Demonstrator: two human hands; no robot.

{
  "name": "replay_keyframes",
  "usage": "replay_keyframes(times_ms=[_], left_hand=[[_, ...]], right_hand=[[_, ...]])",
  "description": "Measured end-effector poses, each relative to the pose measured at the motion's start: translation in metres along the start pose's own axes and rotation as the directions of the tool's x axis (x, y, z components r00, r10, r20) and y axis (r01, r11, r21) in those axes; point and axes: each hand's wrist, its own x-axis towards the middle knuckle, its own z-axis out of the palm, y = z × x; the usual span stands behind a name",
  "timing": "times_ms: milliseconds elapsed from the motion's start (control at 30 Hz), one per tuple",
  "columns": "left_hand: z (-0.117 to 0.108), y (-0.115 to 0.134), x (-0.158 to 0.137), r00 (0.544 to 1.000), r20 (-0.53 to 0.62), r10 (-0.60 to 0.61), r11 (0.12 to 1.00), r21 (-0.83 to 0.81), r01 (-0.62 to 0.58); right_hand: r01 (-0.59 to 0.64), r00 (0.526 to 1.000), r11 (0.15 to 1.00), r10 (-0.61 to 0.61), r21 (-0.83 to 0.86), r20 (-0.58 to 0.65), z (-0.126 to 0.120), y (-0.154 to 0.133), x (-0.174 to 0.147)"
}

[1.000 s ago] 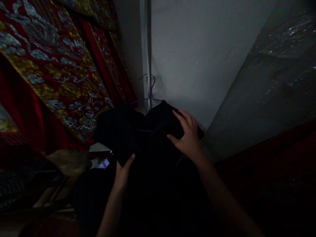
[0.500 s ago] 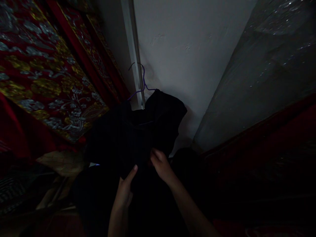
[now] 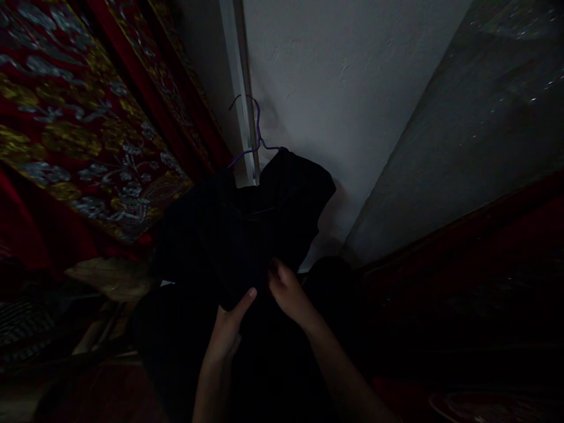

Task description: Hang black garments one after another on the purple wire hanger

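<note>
A black short-sleeved shirt (image 3: 247, 235) is on a thin purple wire hanger (image 3: 259, 129), whose hook shows above the collar against a white strip on the wall. My left hand (image 3: 231, 326) grips the lower part of the shirt, thumb on top and the other fingers mostly hidden under the cloth. To its right, my right hand (image 3: 286, 288) is closed with curled fingers at the shirt's front. The dim light hides what exactly it pinches, but dark cloth lies against its fingertips.
Red cloth embroidered in gold and silver (image 3: 97, 135) hangs at the left. A pale wall (image 3: 343, 76) stands behind the hanger, with shiny clear plastic sheeting (image 3: 497, 117) at the right. Beneath the embroidery lies a tan object (image 3: 112, 279). The lower area is very dark.
My left hand has moved slightly up and right with the cloth, closer to my right hand. The hanger and shirt appear a little higher in view.
</note>
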Motion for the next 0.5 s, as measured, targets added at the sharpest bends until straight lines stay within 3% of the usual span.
replay_keyframes(times_ms=[500], left_hand=[[0.0001, -0.0062, -0.0014, 0.994, 0.057, 0.093, 0.990, 0.098, -0.098]], right_hand=[[0.040, 0.999, 0.998, -0.040, 0.042, -0.004, 0.0038, -0.0042, -0.0003]])
